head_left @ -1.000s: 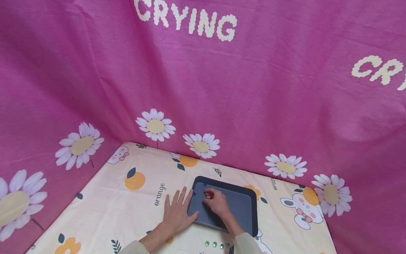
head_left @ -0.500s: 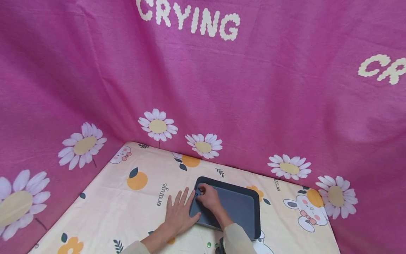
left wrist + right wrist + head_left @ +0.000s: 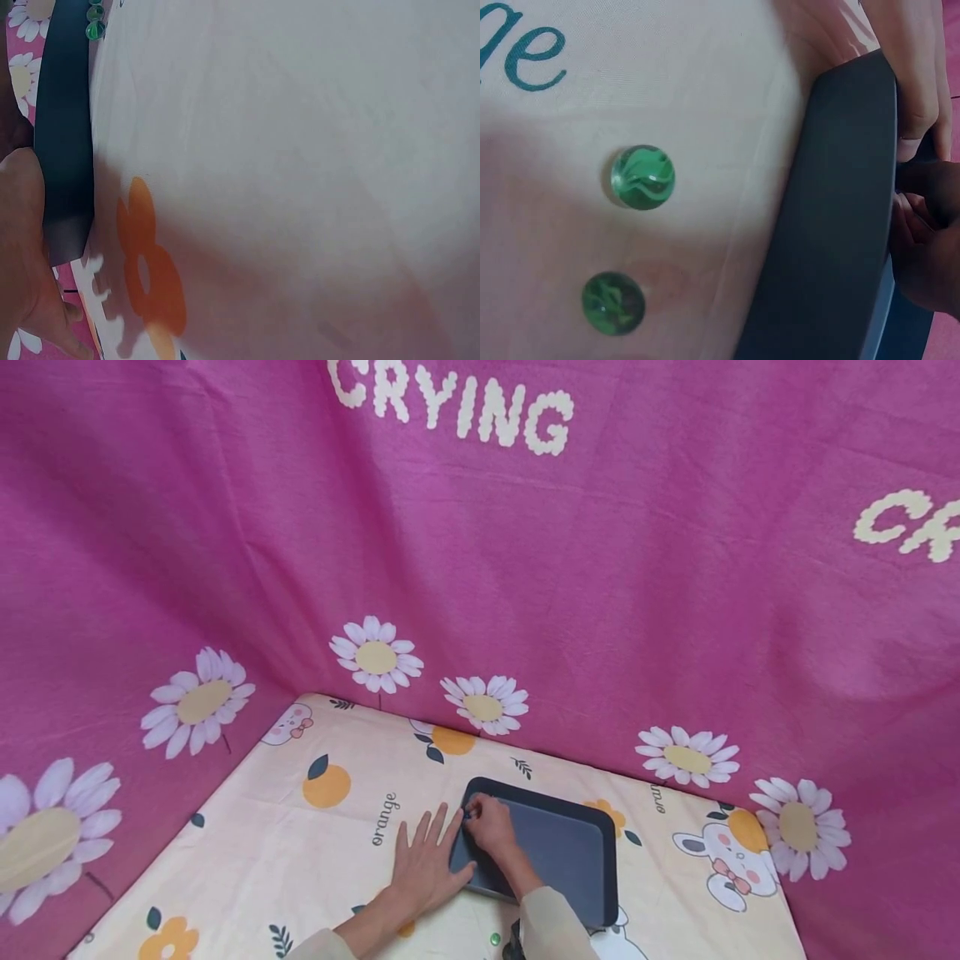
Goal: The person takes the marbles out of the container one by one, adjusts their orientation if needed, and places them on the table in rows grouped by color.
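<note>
A dark grey rectangular tray point(image 3: 558, 852) sits on the patterned cloth. My left hand point(image 3: 427, 864) lies with fingers spread along the tray's left side, its thumb near the front corner. Over the tray's left end, my right hand point(image 3: 491, 827) has curled fingers, and the fingertips pinch at a small blue marble point(image 3: 468, 815), mostly covered by them. In the right wrist view the tray's wall point(image 3: 825, 210) hides part of the fingers. The tray's outer side point(image 3: 67, 127) also shows in the left wrist view beside the left hand point(image 3: 30, 255).
Green swirled marbles, one point(image 3: 643, 178) above another point(image 3: 613, 303), lie on the cloth in front of the tray. The head view shows one green marble point(image 3: 495, 938) beside the right sleeve point(image 3: 553, 927). A pink curtain point(image 3: 600, 610) with daisies stands behind the table.
My right hand has moved left across the tray to its left rim, covering the blue marbles seen there earlier. The right sleeve now hides most green marbles. My left hand stays in place.
</note>
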The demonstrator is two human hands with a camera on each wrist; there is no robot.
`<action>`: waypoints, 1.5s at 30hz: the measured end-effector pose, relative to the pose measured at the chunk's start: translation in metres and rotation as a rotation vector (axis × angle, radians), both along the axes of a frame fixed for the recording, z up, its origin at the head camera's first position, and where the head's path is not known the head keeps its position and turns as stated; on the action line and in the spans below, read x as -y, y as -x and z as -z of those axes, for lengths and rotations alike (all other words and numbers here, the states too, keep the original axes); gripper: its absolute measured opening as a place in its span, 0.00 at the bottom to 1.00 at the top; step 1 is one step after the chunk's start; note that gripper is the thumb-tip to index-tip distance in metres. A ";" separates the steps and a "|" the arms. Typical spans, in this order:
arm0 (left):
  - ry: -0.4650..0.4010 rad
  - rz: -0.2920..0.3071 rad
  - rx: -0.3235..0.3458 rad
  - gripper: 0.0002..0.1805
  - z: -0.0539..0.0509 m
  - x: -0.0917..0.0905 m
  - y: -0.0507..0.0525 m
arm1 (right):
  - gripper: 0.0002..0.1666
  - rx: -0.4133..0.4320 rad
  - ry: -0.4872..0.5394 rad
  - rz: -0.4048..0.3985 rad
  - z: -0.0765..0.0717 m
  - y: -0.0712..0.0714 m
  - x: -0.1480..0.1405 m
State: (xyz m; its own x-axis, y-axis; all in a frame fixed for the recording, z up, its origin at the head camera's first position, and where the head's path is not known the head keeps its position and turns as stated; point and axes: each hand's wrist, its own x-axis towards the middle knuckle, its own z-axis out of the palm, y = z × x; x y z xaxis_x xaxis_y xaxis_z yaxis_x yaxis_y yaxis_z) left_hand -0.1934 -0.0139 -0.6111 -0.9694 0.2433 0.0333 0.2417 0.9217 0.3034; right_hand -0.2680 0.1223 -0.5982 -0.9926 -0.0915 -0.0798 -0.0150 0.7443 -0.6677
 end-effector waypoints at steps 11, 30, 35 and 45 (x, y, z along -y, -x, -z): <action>0.002 -0.004 0.013 0.48 0.004 -0.003 0.000 | 0.07 -0.057 0.076 0.025 0.007 -0.007 -0.016; -0.004 -0.026 0.028 0.48 0.003 -0.004 0.000 | 0.09 0.004 0.347 0.024 -0.029 -0.048 -0.067; -0.003 -0.032 0.015 0.48 0.002 -0.004 0.000 | 0.09 -0.001 0.362 0.013 -0.036 -0.064 -0.076; -0.008 -0.030 -0.002 0.48 0.001 -0.004 -0.002 | 0.11 0.059 0.379 0.028 -0.054 -0.097 -0.087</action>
State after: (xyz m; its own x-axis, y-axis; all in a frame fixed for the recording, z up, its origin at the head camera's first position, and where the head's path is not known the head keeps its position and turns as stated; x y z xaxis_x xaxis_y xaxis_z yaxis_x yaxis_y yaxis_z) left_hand -0.1919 -0.0096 -0.6120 -0.9761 0.2141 0.0366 0.2148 0.9260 0.3104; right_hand -0.1713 0.2094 -0.5442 -0.9899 -0.0983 -0.1024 0.0485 0.4438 -0.8948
